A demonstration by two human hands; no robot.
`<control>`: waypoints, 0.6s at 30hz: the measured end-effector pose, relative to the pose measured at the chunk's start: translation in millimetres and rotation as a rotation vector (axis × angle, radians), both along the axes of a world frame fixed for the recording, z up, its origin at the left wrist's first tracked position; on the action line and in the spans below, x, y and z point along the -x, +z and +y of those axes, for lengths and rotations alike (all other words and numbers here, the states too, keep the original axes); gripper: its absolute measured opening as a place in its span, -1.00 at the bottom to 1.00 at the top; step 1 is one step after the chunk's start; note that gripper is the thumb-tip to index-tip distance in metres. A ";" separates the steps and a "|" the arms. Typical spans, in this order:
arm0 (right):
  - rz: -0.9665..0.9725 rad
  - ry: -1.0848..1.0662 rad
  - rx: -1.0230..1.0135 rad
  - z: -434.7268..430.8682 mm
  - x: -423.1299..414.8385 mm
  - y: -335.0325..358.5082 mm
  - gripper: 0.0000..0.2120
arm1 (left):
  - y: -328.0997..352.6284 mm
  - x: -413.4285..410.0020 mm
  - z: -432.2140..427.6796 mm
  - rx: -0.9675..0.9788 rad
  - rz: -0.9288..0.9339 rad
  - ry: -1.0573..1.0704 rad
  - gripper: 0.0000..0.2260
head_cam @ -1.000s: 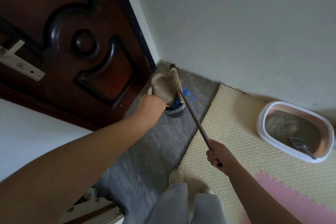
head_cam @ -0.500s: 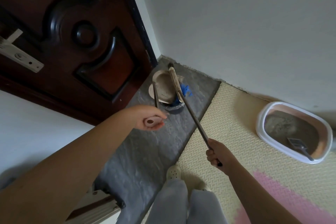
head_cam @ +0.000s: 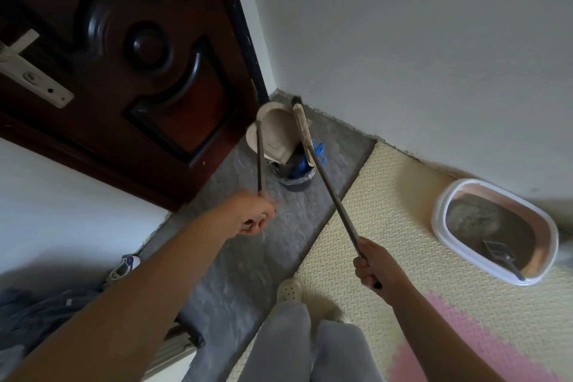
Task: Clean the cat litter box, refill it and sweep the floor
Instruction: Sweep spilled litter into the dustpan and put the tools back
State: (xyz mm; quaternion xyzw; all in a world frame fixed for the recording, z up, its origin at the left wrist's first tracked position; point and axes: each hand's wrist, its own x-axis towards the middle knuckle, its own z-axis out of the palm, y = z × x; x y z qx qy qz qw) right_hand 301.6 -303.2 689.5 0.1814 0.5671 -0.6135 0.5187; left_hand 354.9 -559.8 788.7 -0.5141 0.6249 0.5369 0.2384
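My left hand (head_cam: 252, 214) grips the top of a long dustpan handle (head_cam: 259, 161). The beige dustpan (head_cam: 273, 133) stands upright in the corner by the door. My right hand (head_cam: 372, 267) holds the end of a broom handle (head_cam: 333, 195), and the broom head (head_cam: 302, 127) leans beside the dustpan over a small dark bin with a blue bag (head_cam: 297, 170). The white litter box (head_cam: 493, 226) with grey litter and a dark scoop (head_cam: 502, 256) sits on the cream mat at the right, by the wall.
A dark brown door (head_cam: 124, 49) fills the upper left. Grey stone floor (head_cam: 248, 257) runs from the door; a cream and pink foam mat (head_cam: 403, 273) lies to the right. My feet in pale slippers (head_cam: 290, 288) stand at the seam. A shoe (head_cam: 124, 267) and grey cloth lie at left.
My left hand has drawn back from the dustpan in the corner and now holds the top of its long handle nearer to me. The right hand has kept its hold on the broom.
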 end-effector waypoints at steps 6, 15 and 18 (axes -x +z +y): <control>-0.002 -0.024 0.010 1.6 -1.2 4.6 -0.75 | 6.5 -26.8 -4.3 0.171 0.060 -0.161 -0.72; -0.044 -0.078 0.029 2.2 -7.9 4.1 -0.83 | -1.6 -53.5 -2.5 0.193 0.118 -0.236 -0.78; -0.040 -0.082 0.013 4.8 -14.4 2.1 -0.86 | -7.9 -60.6 5.2 0.210 0.096 -0.290 -0.81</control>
